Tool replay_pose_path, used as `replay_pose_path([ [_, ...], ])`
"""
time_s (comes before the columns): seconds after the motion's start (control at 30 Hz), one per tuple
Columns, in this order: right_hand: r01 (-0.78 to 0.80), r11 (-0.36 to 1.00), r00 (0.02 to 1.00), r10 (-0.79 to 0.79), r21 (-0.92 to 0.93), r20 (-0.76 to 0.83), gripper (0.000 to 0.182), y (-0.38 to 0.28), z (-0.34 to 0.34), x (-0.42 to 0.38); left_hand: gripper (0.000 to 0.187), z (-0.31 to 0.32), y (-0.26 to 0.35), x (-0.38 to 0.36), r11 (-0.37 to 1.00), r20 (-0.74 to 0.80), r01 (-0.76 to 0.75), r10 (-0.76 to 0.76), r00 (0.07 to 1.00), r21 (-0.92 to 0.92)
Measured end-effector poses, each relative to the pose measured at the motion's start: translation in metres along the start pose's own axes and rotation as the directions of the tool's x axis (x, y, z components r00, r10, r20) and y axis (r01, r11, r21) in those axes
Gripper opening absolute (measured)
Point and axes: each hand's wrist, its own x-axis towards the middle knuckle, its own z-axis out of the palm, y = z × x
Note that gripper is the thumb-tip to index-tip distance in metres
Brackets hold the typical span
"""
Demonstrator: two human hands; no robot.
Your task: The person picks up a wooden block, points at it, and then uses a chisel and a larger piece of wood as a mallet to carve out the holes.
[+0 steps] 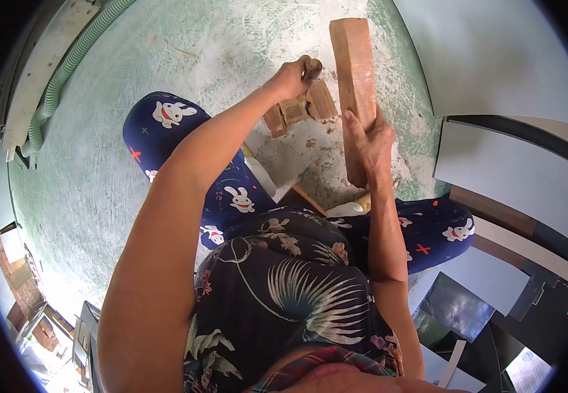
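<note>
My left hand (289, 81) is closed around a short dark wooden handle (312, 68), whose round end points up; its lower part is hidden behind my fingers. Just below that hand, several small brown wood blocks (293, 111) lie side by side on the floor. A long reddish-brown wood block (356, 72) stands tilted to the right of them. My right hand (370, 143) grips its lower part, with the thumb on the near face and the fingers round the right side.
Between my bent legs (238, 193) the scuffed green floor (80, 183) carries wood dust and chips. A ribbed green hose (67, 72) runs along the upper left. Large pale panels (493, 59) and dark boards (536, 229) lie at the right.
</note>
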Motion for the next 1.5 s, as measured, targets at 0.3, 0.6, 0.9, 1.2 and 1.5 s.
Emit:
replay_pose_path([
  [0.3,0.055,0.998,0.998,-0.054,0.023,-0.013,0.053,0.001,0.001,-0.003,0.030,0.001,0.001,-0.003,0.999,0.018,0.002,-0.001,1.000,-0.050],
  [0.6,0.036,0.998,0.999,-0.037,0.042,0.023,0.053,0.001,0.003,-0.003,0.030,0.002,-0.002,-0.004,0.998,0.022,0.008,-0.007,1.000,-0.059],
  [0.9,0.034,0.999,0.999,-0.035,0.018,0.031,0.055,-0.003,0.004,-0.003,0.030,0.000,0.000,-0.006,0.998,0.051,0.057,-0.055,0.997,-0.030],
  [1.2,0.087,0.994,0.996,-0.088,0.062,0.017,0.055,-0.004,0.002,-0.006,0.034,0.007,-0.013,-0.011,0.998,0.029,-0.014,0.016,0.999,-0.061],
  [1.5,-0.005,0.996,0.995,0.014,-0.089,0.103,0.053,0.028,0.025,-0.003,0.045,-0.004,0.007,-0.021,0.995,0.056,0.065,-0.061,0.997,-0.074],
])
